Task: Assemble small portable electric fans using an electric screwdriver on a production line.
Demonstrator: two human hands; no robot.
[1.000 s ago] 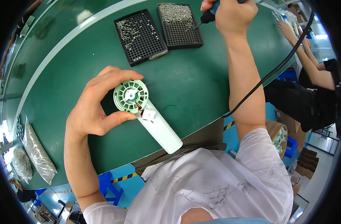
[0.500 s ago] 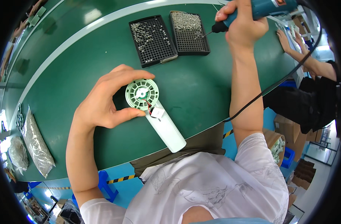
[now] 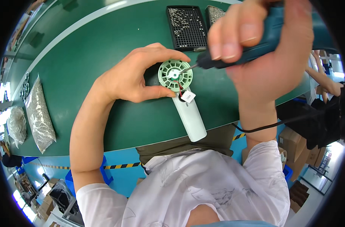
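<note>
A pale green and white handheld fan (image 3: 192, 120) lies on the green table with its round slotted head facing up. Red and black wires run from the head to a small white block (image 3: 188, 96) at the neck. My left hand (image 3: 136, 73) grips the head's rim between thumb and fingers. With my right hand (image 3: 270, 49) I hold a teal electric screwdriver (image 3: 251, 51), fingers wrapped round its body. Its thin bit reaches down to the fan head near the centre; whether it touches a screw is too small to tell.
A black perforated screw tray (image 3: 187, 32) stands beyond the fan; a second screw tray (image 3: 216, 14) is partly hidden behind my right hand. Bags of small parts (image 3: 40, 117) lie at the left. A black cord (image 3: 259, 128) hangs by my right forearm. Another person's arm (image 3: 325, 81) shows at far right.
My right hand has brought the screwdriver from over the screw tray down to the fan head. The whole view has shifted, and my left hand still holds the fan.
</note>
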